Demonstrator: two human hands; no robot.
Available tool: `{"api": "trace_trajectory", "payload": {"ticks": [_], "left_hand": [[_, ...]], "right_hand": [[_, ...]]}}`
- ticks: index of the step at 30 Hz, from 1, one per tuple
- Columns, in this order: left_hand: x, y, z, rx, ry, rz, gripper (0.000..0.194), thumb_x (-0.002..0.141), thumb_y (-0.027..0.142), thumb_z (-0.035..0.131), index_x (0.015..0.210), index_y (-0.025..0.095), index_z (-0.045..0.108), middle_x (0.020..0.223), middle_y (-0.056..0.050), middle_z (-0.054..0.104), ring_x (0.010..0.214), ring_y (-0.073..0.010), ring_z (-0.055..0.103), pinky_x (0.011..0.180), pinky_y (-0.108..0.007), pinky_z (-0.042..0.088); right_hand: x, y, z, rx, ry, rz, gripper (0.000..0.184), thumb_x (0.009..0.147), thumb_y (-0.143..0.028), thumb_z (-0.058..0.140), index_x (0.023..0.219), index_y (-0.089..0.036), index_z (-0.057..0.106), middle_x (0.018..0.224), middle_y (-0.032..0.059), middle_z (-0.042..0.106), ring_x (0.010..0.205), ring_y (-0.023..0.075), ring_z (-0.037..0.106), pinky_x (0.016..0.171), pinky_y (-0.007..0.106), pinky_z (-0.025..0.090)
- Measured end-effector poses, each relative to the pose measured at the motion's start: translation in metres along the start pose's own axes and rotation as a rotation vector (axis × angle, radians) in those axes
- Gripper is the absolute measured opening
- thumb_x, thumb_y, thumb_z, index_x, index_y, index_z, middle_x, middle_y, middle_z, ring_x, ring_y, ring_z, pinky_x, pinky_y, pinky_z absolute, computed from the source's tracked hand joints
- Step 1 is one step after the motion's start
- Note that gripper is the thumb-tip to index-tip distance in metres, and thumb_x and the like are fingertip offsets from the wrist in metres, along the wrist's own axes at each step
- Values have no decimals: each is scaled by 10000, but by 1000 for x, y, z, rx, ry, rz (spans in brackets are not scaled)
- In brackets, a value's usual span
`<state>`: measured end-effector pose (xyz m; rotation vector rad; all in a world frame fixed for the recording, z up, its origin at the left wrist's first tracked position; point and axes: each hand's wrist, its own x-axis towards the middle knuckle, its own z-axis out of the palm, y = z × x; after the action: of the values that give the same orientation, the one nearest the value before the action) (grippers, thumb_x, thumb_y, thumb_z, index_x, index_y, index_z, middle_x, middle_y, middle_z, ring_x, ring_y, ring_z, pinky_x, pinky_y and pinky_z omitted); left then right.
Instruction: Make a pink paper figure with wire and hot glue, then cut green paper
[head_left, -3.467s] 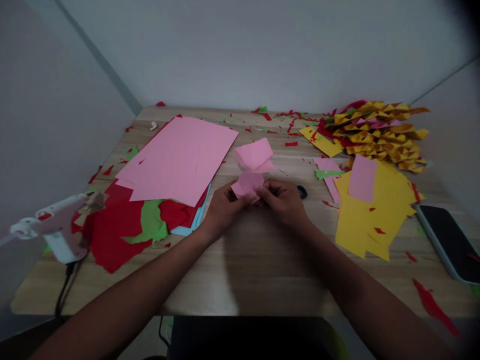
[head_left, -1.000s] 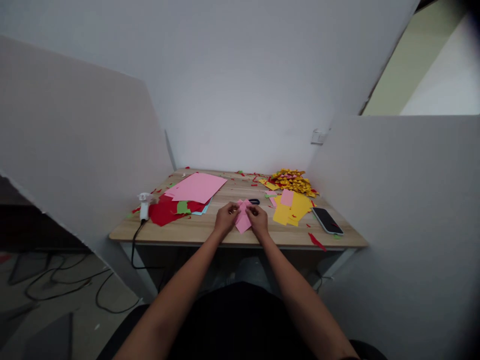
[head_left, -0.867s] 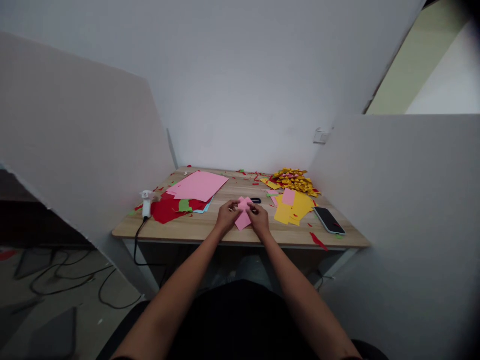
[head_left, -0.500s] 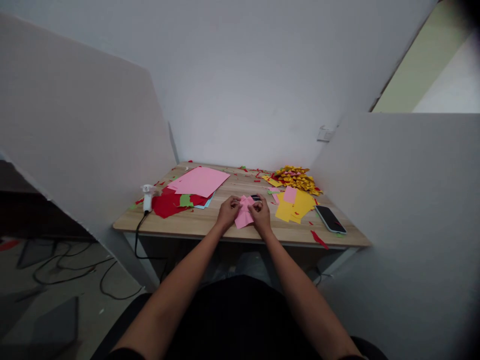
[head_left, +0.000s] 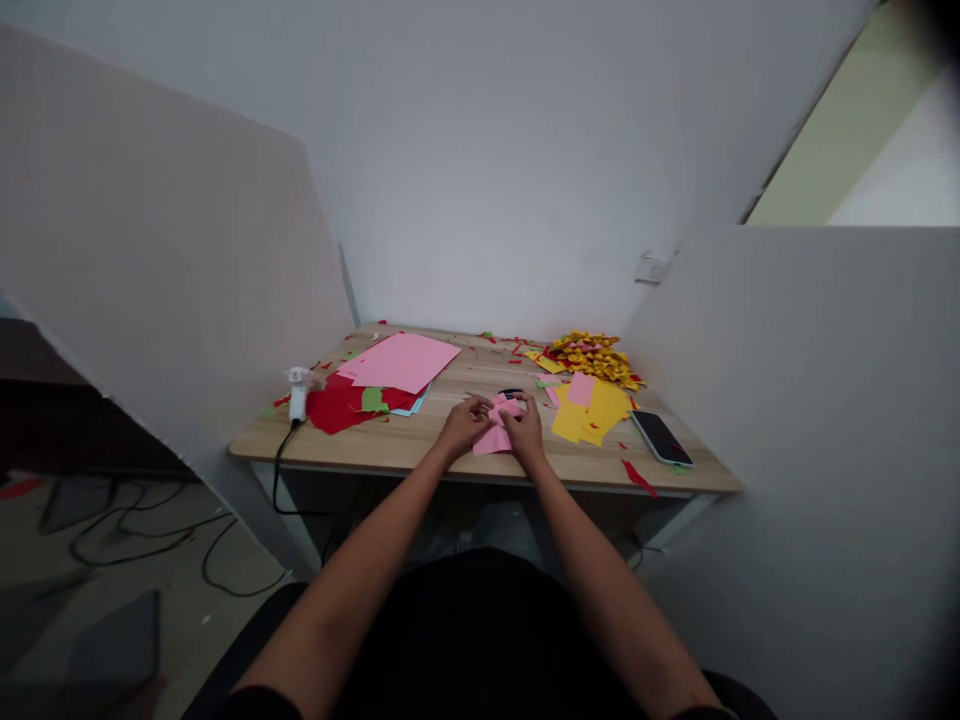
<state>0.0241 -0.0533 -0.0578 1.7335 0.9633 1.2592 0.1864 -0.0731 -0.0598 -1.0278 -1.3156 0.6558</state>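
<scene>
Between my two hands, near the table's front edge, is a creased piece of pink paper. My left hand pinches its left side with thumb and fingers. On the opposite side, my right hand has its fingers closed on the paper. Folds run across the sheet, and its lower part fans out toward me. Behind the paper lies a dark object, partly covered by my right fingers; its kind cannot be made out.
Pink sheets and red paper lie left on the wooden table, beside a white corded device. To the right are yellow sheets, a heap of folded yellow pieces and a phone. Partitions flank both sides.
My left fingers have shifted slightly on the pink paper, and its upper part looks more folded over. Both hands stay in nearly the same place.
</scene>
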Motion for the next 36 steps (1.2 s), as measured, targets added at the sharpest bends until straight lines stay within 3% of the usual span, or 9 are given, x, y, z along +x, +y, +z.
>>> {"api": "trace_trajectory", "payload": {"ticks": [13, 19, 25, 31, 36], "left_hand": [[0, 0, -3, -96, 175, -79, 337, 942, 352, 624, 1210, 149, 611, 1201, -98, 641, 1029, -219, 649, 880, -432, 570], [6, 3, -5, -224, 334, -117, 375, 947, 357, 613, 1265, 162, 581, 1263, -109, 611, 1076, -235, 633, 902, -450, 563], [7, -3, -3, -348, 154, -245, 357, 944, 353, 620, 1239, 152, 597, 1219, -103, 633, 1032, -222, 650, 869, -429, 577], [4, 2, -13, -413, 261, -236, 372, 945, 353, 617, 1260, 157, 584, 1243, -107, 620, 1053, -229, 642, 884, -440, 571], [0, 7, -14, -443, 255, -228, 367, 948, 349, 615, 1257, 155, 581, 1205, -101, 632, 998, -212, 655, 837, -409, 586]], "right_hand": [[2, 1, 2, 8, -90, 4, 338, 961, -346, 624, 1244, -165, 594, 1155, 74, 657, 938, 190, 670, 807, 388, 587], [1, -1, 0, -17, -135, 53, 336, 964, -345, 619, 1246, -164, 590, 1150, 74, 657, 920, 184, 673, 781, 371, 592], [0, 5, -2, -15, -163, 115, 339, 960, -344, 624, 1247, -166, 594, 1188, 81, 649, 969, 199, 669, 818, 396, 587], [9, 10, -6, -5, -34, 136, 358, 966, -363, 611, 1266, -170, 585, 1223, 89, 636, 1013, 214, 660, 852, 420, 578], [8, 12, -4, -7, -129, 170, 333, 961, -352, 623, 1234, -164, 602, 1186, 81, 651, 976, 201, 668, 822, 399, 587]]}}
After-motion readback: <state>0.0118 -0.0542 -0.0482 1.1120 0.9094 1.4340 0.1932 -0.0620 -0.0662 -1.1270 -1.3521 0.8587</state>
